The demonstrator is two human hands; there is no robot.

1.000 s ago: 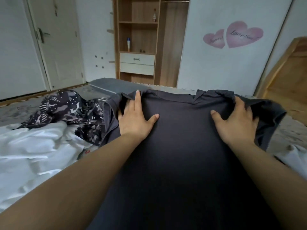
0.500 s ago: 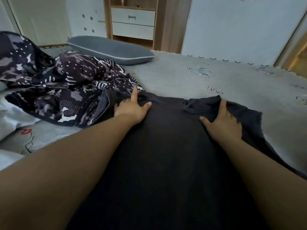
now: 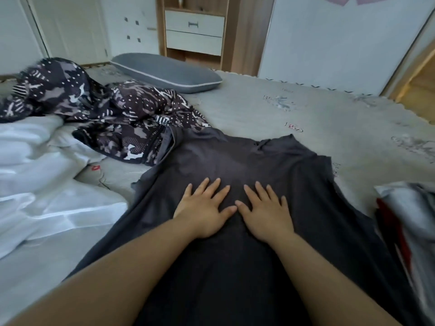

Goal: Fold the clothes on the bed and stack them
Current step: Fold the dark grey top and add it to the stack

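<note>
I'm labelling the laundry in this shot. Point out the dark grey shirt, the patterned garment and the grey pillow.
dark grey shirt (image 3: 270, 165): head view, chest area above the hands.
patterned garment (image 3: 131, 118): head view, crumpled middle.
grey pillow (image 3: 164, 71): head view, top surface.

A home bedroom: a bed (image 3: 259, 109) with a grey pillow (image 3: 164, 71), beside a wooden wardrobe (image 3: 195, 29).

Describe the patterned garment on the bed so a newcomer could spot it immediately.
Start at the long grey pillow at the far edge of the grey bed cover. Just nearer, to the left, lies the crumpled dark camouflage-print garment, overlapping the plain dark grey shirt. Only it bears white dots, stripes and patches.
</note>
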